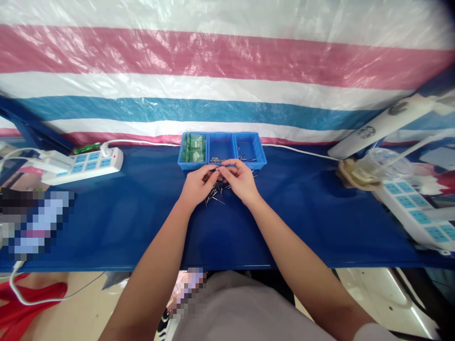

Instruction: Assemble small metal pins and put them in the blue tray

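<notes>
My left hand (201, 184) and my right hand (240, 180) meet in front of the blue bins, fingertips pinched together. Whatever sits between the fingers is too small and too covered to name. Under and between the hands lies a loose pile of thin dark metal pins (214, 192) on the blue table (227, 237). Just behind stands a row of blue bins. Green-and-clear packets fill the left bin (193, 166). Small silvery parts (215, 160) lie at the front of the middle bin (222, 142). A few thin pieces rest in the right bin (250, 137).
A white power strip (88, 166) with a plugged-in cable stands at the left, near a blurred-out phone-like device (42, 222). On the right are another power strip (415, 208), a clear plastic cup (389, 163) and a slanted white tube (380, 124). A striped sheet (213, 57) hangs behind.
</notes>
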`<state>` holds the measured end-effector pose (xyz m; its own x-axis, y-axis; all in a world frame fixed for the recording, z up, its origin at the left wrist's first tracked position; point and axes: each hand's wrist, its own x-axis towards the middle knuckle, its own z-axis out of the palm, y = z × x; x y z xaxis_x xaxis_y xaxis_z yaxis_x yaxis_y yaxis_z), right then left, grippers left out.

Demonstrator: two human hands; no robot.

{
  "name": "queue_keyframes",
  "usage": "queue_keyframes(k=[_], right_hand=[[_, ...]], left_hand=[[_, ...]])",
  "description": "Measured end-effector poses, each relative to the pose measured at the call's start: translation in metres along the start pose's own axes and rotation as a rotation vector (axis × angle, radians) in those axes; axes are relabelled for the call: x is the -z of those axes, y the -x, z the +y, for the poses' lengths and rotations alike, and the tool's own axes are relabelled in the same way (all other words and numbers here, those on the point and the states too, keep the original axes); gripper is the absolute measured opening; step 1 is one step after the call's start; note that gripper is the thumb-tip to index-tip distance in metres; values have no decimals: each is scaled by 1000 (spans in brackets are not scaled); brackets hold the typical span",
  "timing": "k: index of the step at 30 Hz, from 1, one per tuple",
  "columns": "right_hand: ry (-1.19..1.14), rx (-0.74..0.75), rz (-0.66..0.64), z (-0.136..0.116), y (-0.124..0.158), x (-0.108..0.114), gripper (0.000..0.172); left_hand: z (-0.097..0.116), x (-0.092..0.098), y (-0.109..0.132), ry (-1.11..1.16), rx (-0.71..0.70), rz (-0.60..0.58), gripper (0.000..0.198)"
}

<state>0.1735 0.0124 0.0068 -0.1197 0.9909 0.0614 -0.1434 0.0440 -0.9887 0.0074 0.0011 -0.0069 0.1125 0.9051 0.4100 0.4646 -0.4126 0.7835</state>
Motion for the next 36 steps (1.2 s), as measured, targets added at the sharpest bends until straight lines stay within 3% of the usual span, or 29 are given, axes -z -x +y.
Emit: queue_keyframes(k=[4,10,15,23,36], right_hand=[[19,9,-10,1,-1,2,43],[-7,-2,17,1,-3,3,41],[24,-8,24,0,-2,3,43],[18,5,-18,1,-1,2,44],[9,1,-22,3,-2,4,44]], left_hand=[[4,3,0,1,23,-36,32],[1,0,0,24,5,11,36],[-2,-1,0,-4,-13,15,25],[1,2,-1,45,77,-49,29],[-3,-1,-1,75,53,-24,22]])
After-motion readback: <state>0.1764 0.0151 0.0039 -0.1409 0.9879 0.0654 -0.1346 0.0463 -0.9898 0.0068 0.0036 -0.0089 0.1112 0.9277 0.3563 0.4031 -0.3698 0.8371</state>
